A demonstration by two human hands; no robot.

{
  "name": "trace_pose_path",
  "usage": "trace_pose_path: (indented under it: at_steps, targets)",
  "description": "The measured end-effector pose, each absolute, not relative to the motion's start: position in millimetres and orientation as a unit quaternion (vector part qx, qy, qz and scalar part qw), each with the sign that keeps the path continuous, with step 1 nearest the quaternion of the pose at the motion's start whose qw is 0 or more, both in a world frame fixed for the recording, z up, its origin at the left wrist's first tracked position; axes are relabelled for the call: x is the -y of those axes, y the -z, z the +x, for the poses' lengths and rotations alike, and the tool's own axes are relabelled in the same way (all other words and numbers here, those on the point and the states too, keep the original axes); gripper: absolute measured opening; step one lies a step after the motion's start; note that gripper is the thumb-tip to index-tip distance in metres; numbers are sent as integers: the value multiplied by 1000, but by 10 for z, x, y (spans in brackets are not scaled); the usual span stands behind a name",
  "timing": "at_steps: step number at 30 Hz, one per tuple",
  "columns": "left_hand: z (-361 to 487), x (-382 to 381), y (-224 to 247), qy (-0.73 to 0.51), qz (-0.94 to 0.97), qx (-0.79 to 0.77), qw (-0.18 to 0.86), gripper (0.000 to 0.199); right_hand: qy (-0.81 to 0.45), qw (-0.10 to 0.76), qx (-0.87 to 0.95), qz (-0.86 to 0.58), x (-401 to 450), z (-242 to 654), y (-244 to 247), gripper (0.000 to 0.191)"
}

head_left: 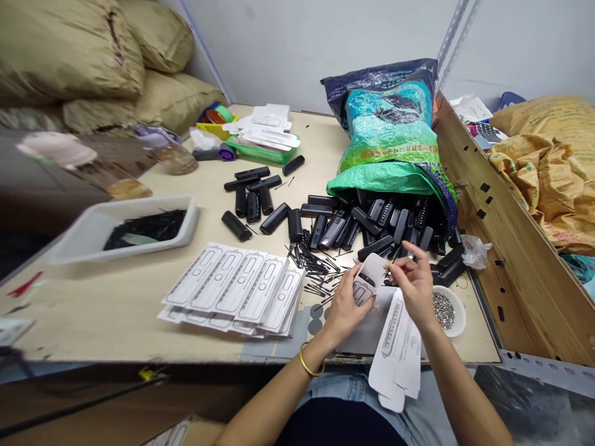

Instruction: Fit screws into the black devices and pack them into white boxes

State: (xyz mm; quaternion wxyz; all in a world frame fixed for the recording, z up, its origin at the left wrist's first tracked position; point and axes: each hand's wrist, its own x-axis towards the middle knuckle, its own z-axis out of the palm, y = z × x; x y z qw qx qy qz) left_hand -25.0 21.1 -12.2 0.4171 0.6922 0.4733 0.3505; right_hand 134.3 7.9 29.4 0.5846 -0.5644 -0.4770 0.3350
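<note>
My left hand (346, 313) is wrapped around a small white printed cardboard box (365, 290), its end flap standing up and something dark showing inside. At the edge of that flap, my right hand (413, 285) has its thumb and fingertips pinched, with the index finger raised. Flat white printed cartons (395, 347) lie under my right wrist and hang over the table edge. To the right of that hand is a white bowl (460, 310) of small metal pieces. Thin black sticks (318, 266) lie scattered beyond my left hand.
Black oblong cases (334, 229) spill from a green and blue sack (390, 136). Rows of printed boxes (227, 285) lie left of my hands. A white tray (186, 232) holds black pieces. Cartons fill a green tray (264, 153). A wooden board (520, 248) edges the right side.
</note>
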Motion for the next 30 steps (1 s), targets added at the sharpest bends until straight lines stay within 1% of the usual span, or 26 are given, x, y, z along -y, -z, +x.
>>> trace_pose_path:
  at_steps: [2, 3, 5, 7, 8, 10, 12, 13, 14, 16, 17, 19, 21, 23, 27, 30]
  targets:
    - [-199, -187, 121, -355, 697, -461, 421, 66, -269, 535, 542, -590, 22, 1262, -322, 20]
    - [-182, -177, 124, -358, 699, -453, 422, 67, -243, 504, 576, -596, 62, 1244, -309, 12]
    - [-167, -164, 138, -366, 702, -439, 424, 67, -219, 469, 610, -600, 118, 1237, -244, 15]
    - [-165, -152, 155, -376, 704, -421, 430, 59, -225, 492, 581, -608, 129, 1238, -139, 15]
    - [-165, -145, 162, -378, 706, -410, 436, 53, -232, 514, 550, -616, 116, 1233, -77, 23]
    - [-164, -129, 172, -371, 715, -381, 454, 41, -241, 554, 483, -634, 60, 1203, 50, 44]
    - [-157, -111, 179, -350, 725, -355, 476, 36, -250, 575, 433, -647, -4, 1152, 161, 57]
    - [-152, -102, 184, -342, 724, -353, 484, 37, -259, 579, 416, -652, -23, 1119, 203, 57]
    - [-147, -94, 190, -340, 717, -362, 489, 40, -270, 578, 406, -654, -28, 1082, 234, 50]
    - [-140, -79, 206, -349, 687, -398, 498, 55, -272, 568, 418, -655, 11, 994, 265, 28]
    - [-139, -72, 214, -354, 670, -413, 505, 64, -257, 562, 439, -652, 50, 948, 267, 21]
    - [-143, -56, 224, -358, 650, -424, 519, 72, -209, 553, 493, -638, 141, 867, 256, 18]
    - [-152, -40, 224, -354, 651, -422, 523, 70, -180, 553, 524, -622, 214, 819, 232, 15]
    - [-165, -27, 219, -356, 652, -423, 519, 69, -192, 558, 523, -615, 252, 809, 206, 16]
    - [-184, -8, 230, -369, 645, -413, 526, 75, -213, 561, 530, -599, 276, 855, 175, 21]
    - [-179, 3, 271, -383, 644, -412, 518, 66, -256, 584, 498, -588, 280, 914, 198, 19]
